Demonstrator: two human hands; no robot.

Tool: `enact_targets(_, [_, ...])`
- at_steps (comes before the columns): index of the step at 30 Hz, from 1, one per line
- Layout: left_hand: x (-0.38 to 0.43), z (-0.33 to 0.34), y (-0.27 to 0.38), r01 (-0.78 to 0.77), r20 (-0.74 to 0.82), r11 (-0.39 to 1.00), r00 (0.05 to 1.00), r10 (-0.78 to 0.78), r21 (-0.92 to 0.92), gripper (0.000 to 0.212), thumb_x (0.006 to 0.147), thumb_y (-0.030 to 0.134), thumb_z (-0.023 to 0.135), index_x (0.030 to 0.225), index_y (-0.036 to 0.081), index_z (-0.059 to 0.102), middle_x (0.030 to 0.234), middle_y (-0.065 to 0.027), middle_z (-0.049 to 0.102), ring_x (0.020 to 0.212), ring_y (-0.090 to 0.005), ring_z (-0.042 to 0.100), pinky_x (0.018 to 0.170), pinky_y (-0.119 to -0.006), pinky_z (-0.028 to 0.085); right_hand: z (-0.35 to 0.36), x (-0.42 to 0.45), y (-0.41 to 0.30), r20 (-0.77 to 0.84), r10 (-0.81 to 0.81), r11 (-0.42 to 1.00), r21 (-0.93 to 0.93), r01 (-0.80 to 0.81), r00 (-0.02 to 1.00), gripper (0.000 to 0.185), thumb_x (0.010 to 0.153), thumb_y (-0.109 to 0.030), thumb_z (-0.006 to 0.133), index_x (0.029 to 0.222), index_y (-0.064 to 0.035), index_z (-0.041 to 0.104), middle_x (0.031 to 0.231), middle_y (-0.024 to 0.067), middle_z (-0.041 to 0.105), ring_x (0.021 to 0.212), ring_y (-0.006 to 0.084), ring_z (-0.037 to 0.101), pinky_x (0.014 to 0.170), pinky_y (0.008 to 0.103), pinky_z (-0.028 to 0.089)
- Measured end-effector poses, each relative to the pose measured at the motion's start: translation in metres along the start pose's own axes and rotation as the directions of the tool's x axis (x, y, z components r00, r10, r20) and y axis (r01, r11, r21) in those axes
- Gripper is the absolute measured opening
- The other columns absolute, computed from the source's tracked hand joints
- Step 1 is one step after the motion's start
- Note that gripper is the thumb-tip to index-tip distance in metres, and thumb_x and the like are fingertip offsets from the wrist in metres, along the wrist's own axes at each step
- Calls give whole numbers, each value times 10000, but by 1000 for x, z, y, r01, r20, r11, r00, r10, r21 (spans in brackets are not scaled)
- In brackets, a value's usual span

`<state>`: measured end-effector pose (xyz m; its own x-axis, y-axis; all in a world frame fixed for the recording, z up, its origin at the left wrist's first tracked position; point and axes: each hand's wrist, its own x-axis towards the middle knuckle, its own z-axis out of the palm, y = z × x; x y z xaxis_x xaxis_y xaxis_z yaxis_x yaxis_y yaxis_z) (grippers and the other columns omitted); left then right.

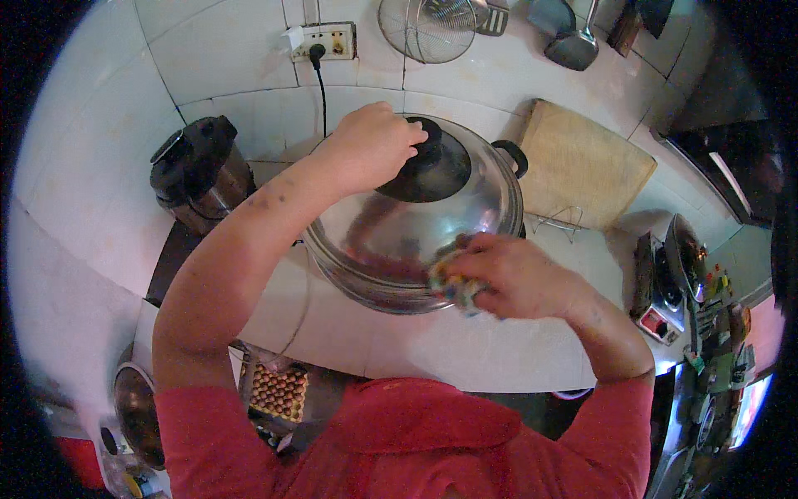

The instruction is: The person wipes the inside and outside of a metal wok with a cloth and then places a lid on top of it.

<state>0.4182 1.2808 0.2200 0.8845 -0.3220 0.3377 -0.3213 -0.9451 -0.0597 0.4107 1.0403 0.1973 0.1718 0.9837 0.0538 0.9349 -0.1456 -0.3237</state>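
Note:
A wide metal pot with a domed, shiny lid (386,234) stands on the white tiled counter. Fingers of my left hand (377,146) are on the black lid knob (427,137), at the back of the lid. My right hand (514,274) holds a crumpled, multicoloured cloth (458,280) against the lid's front right edge. The cloth is slightly blurred, and my fingers cover part of it. A black side handle (511,158) sticks out at the pot's back right.
A black and metal electric cooker (199,174) stands to the left. Behind the pot on the right, a wooden cutting board (583,165) leans on the wall by a wire stand (561,223). A stove (661,299) with a pan is at the far right. An egg tray (278,392) lies below the counter.

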Motion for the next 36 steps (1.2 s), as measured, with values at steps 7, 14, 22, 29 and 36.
enact_targets(7, [1,4,3,-19,-33,1000,999,19,-16,237,776,148,545,983,46,598,1015,-93,592,913,-271,541,877,-380,384,-27,-21,82,-80,448,890,-57,-453,891,264,660,-110,505,900,-51,597,796,175,561,803,288,547,724,351,435])
enact_targets(14, [0,3,3,-3,4,1000,1000,3,2,229,773,131,541,977,40,595,1033,-108,583,914,-260,547,899,-374,368,-42,19,149,-176,575,811,-6,-585,799,225,733,-128,447,872,3,566,809,168,578,776,290,556,725,357,429])
enact_targets(22, [0,9,4,-11,-65,1000,998,12,17,225,739,110,568,952,47,602,1011,-113,590,898,-265,552,855,-372,394,-56,89,205,-16,377,881,-302,-364,926,230,767,-138,401,842,24,546,894,168,555,810,273,527,706,360,421])
enact_targets(29, [-1,8,6,-7,-81,999,997,10,36,229,725,112,573,943,42,593,907,-114,608,830,-289,551,778,-386,433,-48,106,216,-102,241,939,-228,-259,965,222,769,-161,447,879,-25,584,860,161,584,828,301,561,746,386,446])
enact_targets(36, [2,1,12,-5,-23,994,1000,8,109,212,755,138,550,933,28,585,852,-127,607,818,-292,554,741,-402,445,-47,45,160,-28,683,730,28,-683,729,244,808,-197,482,932,7,533,776,118,569,701,206,528,635,307,425])
